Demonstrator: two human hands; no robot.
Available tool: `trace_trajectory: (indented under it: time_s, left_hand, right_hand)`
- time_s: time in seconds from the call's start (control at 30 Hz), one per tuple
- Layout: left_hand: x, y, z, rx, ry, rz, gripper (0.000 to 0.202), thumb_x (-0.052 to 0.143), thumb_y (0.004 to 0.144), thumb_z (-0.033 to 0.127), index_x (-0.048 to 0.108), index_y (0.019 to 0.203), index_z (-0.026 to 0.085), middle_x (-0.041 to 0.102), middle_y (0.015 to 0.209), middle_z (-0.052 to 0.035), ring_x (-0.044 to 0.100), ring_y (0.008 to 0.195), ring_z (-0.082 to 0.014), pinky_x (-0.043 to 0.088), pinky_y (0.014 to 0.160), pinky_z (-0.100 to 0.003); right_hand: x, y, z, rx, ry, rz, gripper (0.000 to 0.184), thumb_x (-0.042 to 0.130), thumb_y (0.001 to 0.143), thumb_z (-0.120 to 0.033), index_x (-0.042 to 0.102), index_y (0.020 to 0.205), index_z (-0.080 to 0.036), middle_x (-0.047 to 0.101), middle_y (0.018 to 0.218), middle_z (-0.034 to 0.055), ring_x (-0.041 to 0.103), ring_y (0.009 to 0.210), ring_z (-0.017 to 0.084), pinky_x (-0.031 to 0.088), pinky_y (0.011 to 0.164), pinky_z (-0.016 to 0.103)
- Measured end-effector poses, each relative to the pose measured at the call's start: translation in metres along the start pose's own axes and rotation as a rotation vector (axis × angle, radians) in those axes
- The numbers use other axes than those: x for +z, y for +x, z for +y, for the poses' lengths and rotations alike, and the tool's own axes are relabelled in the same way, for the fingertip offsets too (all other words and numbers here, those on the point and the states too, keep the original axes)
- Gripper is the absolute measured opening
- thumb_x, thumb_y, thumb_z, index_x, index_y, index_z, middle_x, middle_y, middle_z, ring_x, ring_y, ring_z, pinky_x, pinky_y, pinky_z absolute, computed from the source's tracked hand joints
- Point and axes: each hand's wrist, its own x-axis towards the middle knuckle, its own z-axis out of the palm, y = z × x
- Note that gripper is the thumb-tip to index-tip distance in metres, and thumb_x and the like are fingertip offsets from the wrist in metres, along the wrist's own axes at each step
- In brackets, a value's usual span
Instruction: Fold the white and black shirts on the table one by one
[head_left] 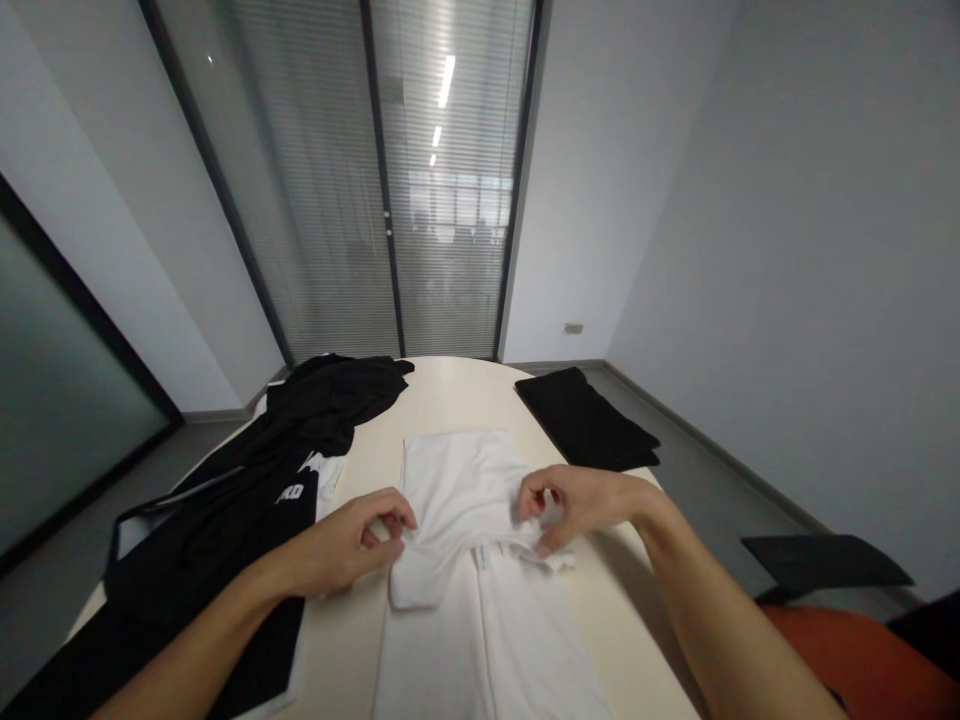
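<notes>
A white T-shirt point(465, 500) lies spread along the middle of a cream table point(450, 395), partly folded. My left hand point(352, 545) pinches the shirt's left edge near a folded-in sleeve. My right hand point(570, 505) is closed on a bunched piece of the shirt's fabric at its right side, close to the collar label. Both forearms reach in from the bottom of the view.
A heap of black garments point(247, 490) with white lettering covers the table's left side. A folded black garment point(585, 420) lies at the far right edge. An orange chair point(862, 660) stands at the lower right. Glass doors with blinds are behind the table.
</notes>
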Motion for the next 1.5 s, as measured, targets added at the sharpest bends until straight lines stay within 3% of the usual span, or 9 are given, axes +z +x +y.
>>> trace_trajectory:
  time_s: [0.1, 0.2, 0.3, 0.43, 0.67, 0.8, 1.03, 1.33, 1.5]
  left_hand:
    - [0.005, -0.001, -0.007, 0.075, 0.152, 0.015, 0.058, 0.069, 0.082, 0.035, 0.055, 0.137, 0.026, 0.041, 0.154, -0.0123, 0.043, 0.139, -0.0298, 0.035, 0.115, -0.045]
    - [0.015, -0.002, -0.013, 0.064, 0.282, -0.051, 0.084, 0.077, 0.076, 0.043, 0.041, 0.151, 0.032, 0.015, 0.167, -0.0101, 0.019, 0.151, -0.0367, 0.025, 0.12, -0.055]
    - [0.022, 0.0, -0.016, 0.061, 0.365, -0.095, 0.083, 0.072, 0.081, 0.048, 0.035, 0.154, 0.035, 0.011, 0.168, -0.0094, 0.006, 0.153, -0.0379, 0.015, 0.12, -0.062]
    - [0.022, 0.01, -0.024, 0.11, 0.416, -0.044, 0.077, 0.067, 0.086, 0.051, 0.035, 0.154, 0.033, 0.015, 0.167, -0.0099, 0.008, 0.153, -0.0358, 0.007, 0.121, -0.062]
    - [0.011, 0.044, -0.043, 0.06, 0.497, 0.197, 0.073, 0.063, 0.086, 0.058, 0.046, 0.149, 0.025, 0.024, 0.164, -0.0122, 0.014, 0.153, -0.0352, 0.006, 0.122, -0.057]
    - [0.01, 0.045, -0.04, 0.106, 0.496, 0.338, 0.06, 0.064, 0.087, 0.047, 0.054, 0.141, 0.022, 0.04, 0.157, -0.0134, 0.033, 0.146, -0.034, 0.02, 0.121, -0.052]
    - [0.013, 0.029, -0.025, 0.229, 0.49, 0.264, 0.047, 0.062, 0.087, 0.031, 0.059, 0.133, 0.025, 0.059, 0.135, -0.0091, 0.053, 0.123, -0.0283, 0.042, 0.107, -0.043]
    - [0.017, 0.025, -0.019, 0.173, 0.623, 0.248, 0.025, 0.046, 0.094, 0.021, 0.063, 0.112, 0.026, 0.06, 0.125, -0.0043, 0.065, 0.093, -0.0194, 0.051, 0.083, -0.033]
    - [0.016, 0.023, -0.022, 0.288, 0.56, 0.192, 0.042, 0.046, 0.087, 0.009, 0.06, 0.122, 0.028, 0.058, 0.134, -0.0038, 0.061, 0.115, -0.0211, 0.049, 0.097, -0.033]
  right_hand:
    - [0.013, 0.011, -0.005, -0.095, -0.156, 0.147, 0.092, 0.089, 0.056, -0.051, 0.056, 0.137, -0.024, 0.055, 0.136, 0.0116, 0.05, 0.125, 0.031, 0.039, 0.106, 0.041]
    - [0.031, 0.024, -0.008, -0.07, -0.255, 0.084, 0.122, 0.088, 0.054, -0.059, 0.031, 0.157, -0.028, 0.024, 0.163, 0.0147, 0.016, 0.149, 0.042, 0.018, 0.119, 0.055]
    - [0.046, 0.036, -0.007, 0.039, -0.28, 0.016, 0.124, 0.08, 0.061, -0.068, 0.018, 0.161, -0.028, 0.0, 0.168, 0.0134, -0.006, 0.152, 0.043, 0.002, 0.12, 0.061]
    - [0.047, 0.047, 0.001, 0.046, -0.288, 0.052, 0.12, 0.073, 0.067, -0.074, 0.016, 0.161, -0.027, -0.005, 0.167, 0.0116, -0.013, 0.151, 0.04, -0.005, 0.12, 0.06]
    - [0.029, 0.071, 0.017, -0.003, -0.308, 0.187, 0.113, 0.065, 0.071, -0.08, 0.021, 0.16, -0.025, -0.001, 0.167, 0.0117, -0.009, 0.152, 0.037, -0.004, 0.121, 0.056]
    - [0.022, 0.075, 0.026, -0.095, -0.323, 0.312, 0.107, 0.07, 0.071, -0.074, 0.033, 0.156, -0.02, 0.009, 0.166, 0.018, 0.002, 0.153, 0.037, 0.004, 0.121, 0.056]
    - [0.011, 0.04, 0.028, -0.262, -0.405, 0.43, 0.044, 0.074, 0.07, -0.024, 0.064, 0.113, -0.021, 0.061, 0.122, 0.0111, 0.051, 0.121, 0.029, 0.041, 0.103, 0.042]
    - [0.012, 0.043, 0.019, -0.211, -0.513, 0.485, 0.017, 0.059, 0.083, -0.024, 0.068, 0.097, -0.018, 0.068, 0.097, 0.0081, 0.061, 0.095, 0.023, 0.045, 0.084, 0.031]
    - [0.011, 0.041, 0.017, -0.13, -0.517, 0.562, 0.023, 0.049, 0.093, -0.026, 0.064, 0.107, -0.018, 0.069, 0.094, 0.0077, 0.062, 0.084, 0.02, 0.041, 0.075, 0.029]
